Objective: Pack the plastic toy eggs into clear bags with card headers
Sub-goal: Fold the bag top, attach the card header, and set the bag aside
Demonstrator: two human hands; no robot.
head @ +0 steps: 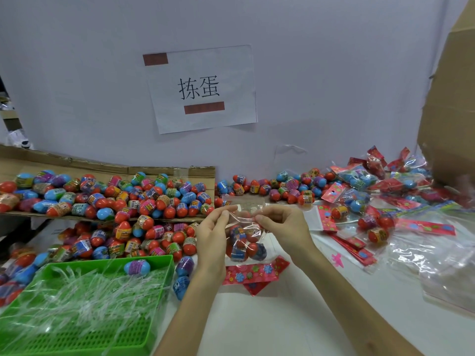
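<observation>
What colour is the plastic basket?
The basket is bright green, clearest in the head view.

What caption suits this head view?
Left hand and right hand pinch the mouth of a clear bag holding toy eggs.

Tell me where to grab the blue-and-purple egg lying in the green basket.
Pinch the blue-and-purple egg across its purple middle band, coming from straight above. It lies on its side on the plastic shreds, and the far wall of the green basket stands close behind it.
</observation>
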